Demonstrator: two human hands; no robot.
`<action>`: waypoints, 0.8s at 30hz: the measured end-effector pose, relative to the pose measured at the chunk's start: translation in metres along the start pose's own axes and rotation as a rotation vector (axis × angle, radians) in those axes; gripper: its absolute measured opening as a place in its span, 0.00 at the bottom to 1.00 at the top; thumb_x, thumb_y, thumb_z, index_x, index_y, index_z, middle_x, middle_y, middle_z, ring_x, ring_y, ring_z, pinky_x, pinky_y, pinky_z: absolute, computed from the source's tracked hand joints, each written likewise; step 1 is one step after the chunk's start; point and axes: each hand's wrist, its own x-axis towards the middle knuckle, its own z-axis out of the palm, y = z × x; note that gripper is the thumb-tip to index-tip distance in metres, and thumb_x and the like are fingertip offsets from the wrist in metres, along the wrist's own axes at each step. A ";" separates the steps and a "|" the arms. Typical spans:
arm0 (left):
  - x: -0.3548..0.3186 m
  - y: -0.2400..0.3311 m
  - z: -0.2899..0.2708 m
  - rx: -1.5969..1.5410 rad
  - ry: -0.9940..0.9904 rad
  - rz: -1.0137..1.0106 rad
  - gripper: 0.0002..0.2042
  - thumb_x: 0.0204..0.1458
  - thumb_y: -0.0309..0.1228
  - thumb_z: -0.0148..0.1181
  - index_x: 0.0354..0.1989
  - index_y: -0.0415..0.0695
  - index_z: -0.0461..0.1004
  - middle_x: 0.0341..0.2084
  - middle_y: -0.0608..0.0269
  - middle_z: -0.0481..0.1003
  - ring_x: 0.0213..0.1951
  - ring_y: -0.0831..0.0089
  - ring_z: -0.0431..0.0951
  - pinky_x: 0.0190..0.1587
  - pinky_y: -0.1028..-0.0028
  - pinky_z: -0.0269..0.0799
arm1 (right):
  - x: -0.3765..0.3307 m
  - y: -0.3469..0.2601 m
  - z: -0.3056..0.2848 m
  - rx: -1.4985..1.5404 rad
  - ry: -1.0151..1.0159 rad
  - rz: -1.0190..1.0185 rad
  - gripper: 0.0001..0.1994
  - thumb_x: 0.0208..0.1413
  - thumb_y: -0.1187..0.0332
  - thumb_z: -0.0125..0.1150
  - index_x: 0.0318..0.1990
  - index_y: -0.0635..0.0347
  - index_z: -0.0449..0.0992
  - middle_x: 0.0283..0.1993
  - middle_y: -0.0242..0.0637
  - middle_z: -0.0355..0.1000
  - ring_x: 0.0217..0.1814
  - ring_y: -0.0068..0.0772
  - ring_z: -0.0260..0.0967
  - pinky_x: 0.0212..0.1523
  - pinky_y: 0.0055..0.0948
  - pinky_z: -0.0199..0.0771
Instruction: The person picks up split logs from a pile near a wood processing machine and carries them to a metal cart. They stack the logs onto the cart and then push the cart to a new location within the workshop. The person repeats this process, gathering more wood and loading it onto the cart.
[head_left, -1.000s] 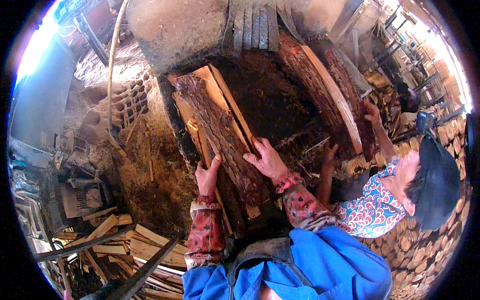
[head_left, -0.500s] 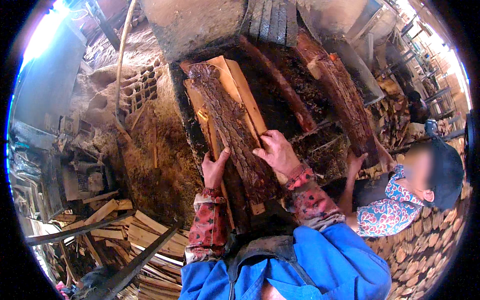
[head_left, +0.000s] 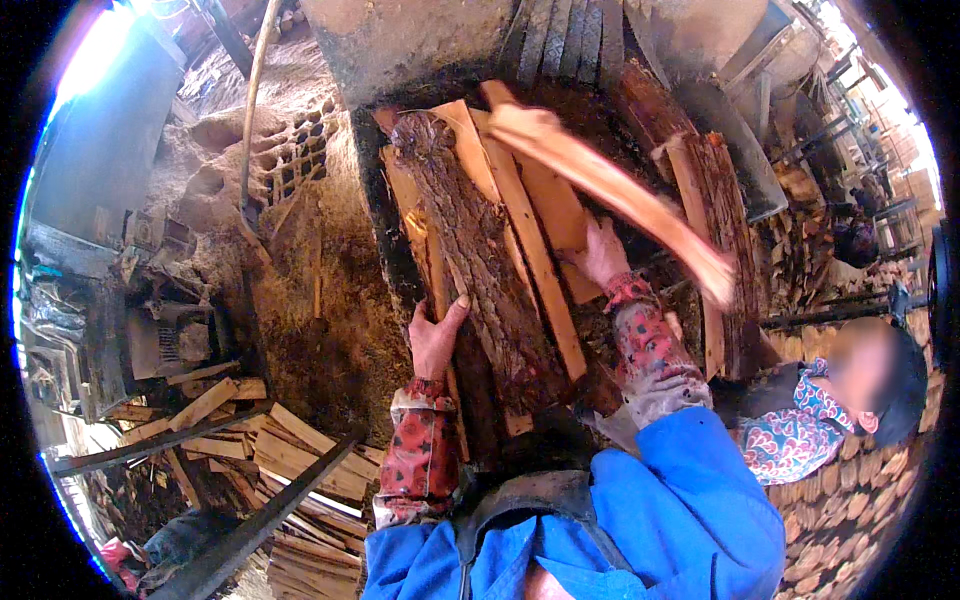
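A bark-covered split log point(head_left: 480, 250) lies lengthwise in front of me, with pale split pieces along both its sides. My left hand point(head_left: 436, 338) grips the left edge of this stack, its thumb over the bark and its fingers along the side. To the right, my right hand point(head_left: 603, 257) is closed around the edge of a pale split slab point(head_left: 556, 205); its fingertips are partly hidden. Above and right of that hand, a long pale split stick point(head_left: 625, 185) slants across, smeared by motion. No hand shows on it.
A thick bark-covered log point(head_left: 738, 240) lies at the right, beside a co-worker point(head_left: 800, 430) in a patterned top and dark cap. Split firewood point(head_left: 310, 470) is heaped at lower left under a dark bar point(head_left: 280, 510). A rough earthen wall point(head_left: 320, 250) stands left.
My right hand has left the bark-covered log and moved right to the pale slab. Pale split pieces now show right of the stack. The co-worker's hands are no longer visible on the right-hand log.
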 end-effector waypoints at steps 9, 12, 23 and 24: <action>0.004 0.000 0.000 -0.048 -0.041 -0.016 0.37 0.43 0.48 0.72 0.51 0.27 0.67 0.40 0.53 0.77 0.41 0.71 0.76 0.45 0.73 0.71 | 0.025 0.018 -0.016 0.247 -0.024 0.034 0.24 0.46 0.68 0.61 0.50 0.69 0.65 0.43 0.61 0.71 0.47 0.63 0.69 0.46 0.51 0.70; 0.004 0.003 -0.001 -0.038 -0.032 -0.032 0.37 0.43 0.48 0.72 0.51 0.27 0.67 0.41 0.52 0.76 0.42 0.70 0.76 0.46 0.73 0.70 | 0.015 -0.009 -0.043 0.198 -0.053 0.057 0.24 0.48 0.60 0.65 0.47 0.69 0.68 0.45 0.58 0.71 0.51 0.59 0.67 0.50 0.45 0.67; 0.004 0.001 0.001 -0.028 0.001 -0.022 0.43 0.40 0.50 0.73 0.55 0.25 0.63 0.45 0.49 0.75 0.46 0.66 0.75 0.51 0.71 0.69 | -0.060 -0.067 -0.085 0.055 0.020 -0.199 0.19 0.51 0.68 0.62 0.48 0.67 0.69 0.41 0.50 0.68 0.45 0.55 0.68 0.45 0.44 0.71; 0.005 -0.001 0.001 -0.035 -0.004 -0.024 0.43 0.40 0.49 0.73 0.55 0.25 0.63 0.45 0.49 0.75 0.46 0.66 0.75 0.51 0.71 0.69 | -0.071 -0.075 -0.085 0.096 0.002 -0.233 0.18 0.50 0.68 0.62 0.48 0.67 0.70 0.41 0.50 0.68 0.46 0.54 0.68 0.45 0.43 0.72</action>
